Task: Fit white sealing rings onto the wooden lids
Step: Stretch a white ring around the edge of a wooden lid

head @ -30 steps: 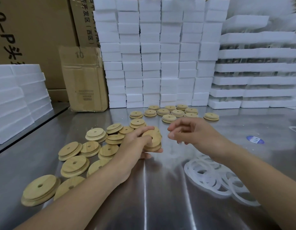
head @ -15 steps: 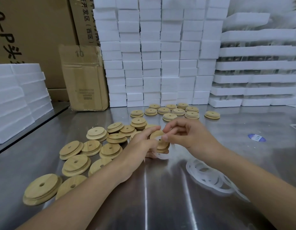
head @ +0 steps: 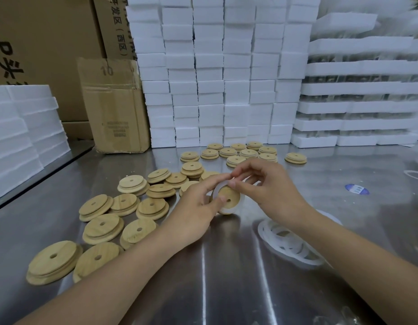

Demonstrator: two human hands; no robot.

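A brushed stainless-steel counter (head: 226,289) streaked with reflected light fills the near scene; along its far edge rises a wall of stacked white foam blocks (head: 215,78), with wider white foam trays (head: 358,90) layered at the far right and white foam slabs (head: 20,137) piled at the left; behind these stand large brown cardboard cartons (head: 39,38), and a smaller, creased brown cardboard box (head: 114,106) stands at the counter's far left. The small box bears a printed "10" near its top and a block of print lower down, too small to read; one carton shows "西区" in brackets among other Chinese characters that are partly cut off; a blue and white oval sticker (head: 357,190) lies on the counter at the right, its print unreadable. Above the middle of the counter the left hand (head: 198,205) holds a round, pale wooden lid (head: 229,198) with a small centre hole, tilted on edge, its grip pinching the rim between thumb and fingers; the right hand (head: 266,191) has its grip pressed together on a thin white sealing ring (head: 218,186) at the lid's upper rim; the ring shows around the lid's edge, though how fully it is seated I cannot tell. Loose wooden discs (head: 102,228) of the same kind are scattered at the left and near left; a second cluster of discs (head: 248,153) sits at the far middle, just before the foam; a heap of flat white rings (head: 287,245) lies on the counter beneath the right forearm.
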